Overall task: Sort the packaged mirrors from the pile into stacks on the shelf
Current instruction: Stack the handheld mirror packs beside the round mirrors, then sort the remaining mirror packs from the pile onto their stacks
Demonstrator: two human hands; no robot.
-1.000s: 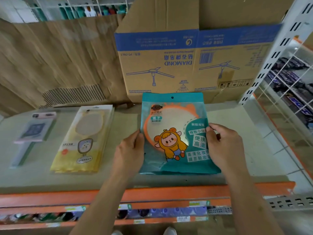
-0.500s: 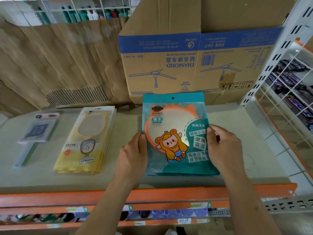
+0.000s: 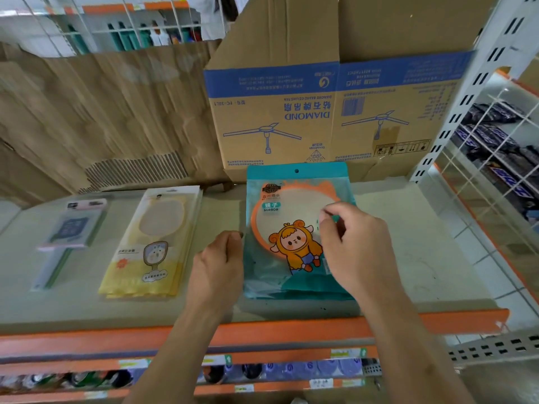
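Nearest is the orange front rail point(image 3: 87, 339) of the shelf point(image 3: 408, 258), with both forearms reaching over it. The left hand point(image 3: 217, 263) sits just beside the left edge of the teal mirror pack point(image 3: 291, 196), fingers curled and thumb tip at the edge; I cannot tell whether it grips the pack or only steadies it. The right hand point(image 3: 355, 246) is over the right half of the pack, fingers curled and thumb and forefinger close together; whether they pinch the wrapper or hold nothing cannot be made out. The teal pack lies flat on the shelf, and its layered lower edge suggests it tops a small stack.

To the left, apart from it, lies a yellow mirror stack point(image 3: 151, 243), and further left a pink-and-grey handled mirror pack point(image 3: 70, 228). Behind stands a cardboard box point(image 3: 291, 112).

Three sorted groups are laid out, so sorting seems well under way. The pile is out of view, so what remains cannot be judged.

Half a second ago both hands lay flat on the pack's two side edges, squaring it. Now the right hand has moved inward over the printed face and curled, and the left has slid off to the edge. The pack has not shifted, so placing looks finished.
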